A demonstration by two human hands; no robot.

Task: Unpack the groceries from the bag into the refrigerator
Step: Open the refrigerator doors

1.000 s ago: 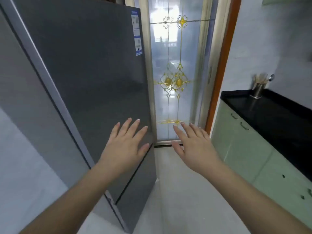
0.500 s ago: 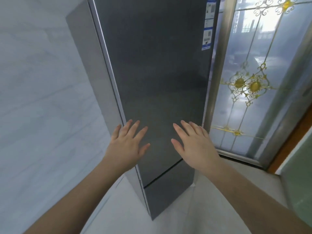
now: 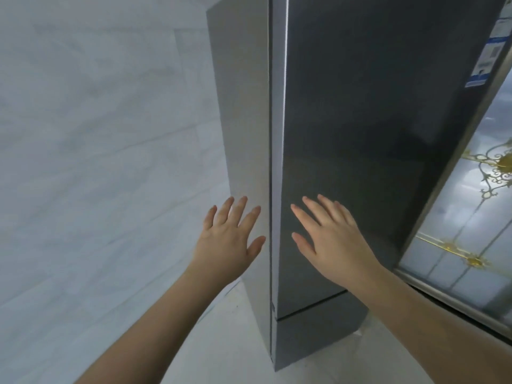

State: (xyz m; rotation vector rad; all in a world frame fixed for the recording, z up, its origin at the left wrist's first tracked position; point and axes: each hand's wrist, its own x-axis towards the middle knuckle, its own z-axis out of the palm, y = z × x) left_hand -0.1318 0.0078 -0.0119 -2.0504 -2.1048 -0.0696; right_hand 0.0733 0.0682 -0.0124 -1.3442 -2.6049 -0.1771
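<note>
A tall dark grey refrigerator point(image 3: 360, 134) fills the middle of the head view, both doors closed, a seam between upper and lower door low down. A white and blue label point(image 3: 490, 56) sits at its upper right. My left hand point(image 3: 230, 239) is held out flat with fingers spread, in front of the fridge's lighter grey side panel. My right hand point(image 3: 332, 239) is also spread and empty, in front of the upper door near its left edge. No grocery bag is in view.
A pale marble-look wall point(image 3: 97, 162) runs along the left, close to the fridge's side. A frosted glass door with gold ornament point(image 3: 471, 217) stands at the right behind the fridge. Light floor tiles point(image 3: 235, 342) lie below.
The view has swung left: the counter and cabinets have gone out of sight and the fridge's left edge now sits between my hands. Both hands stay spread and empty.
</note>
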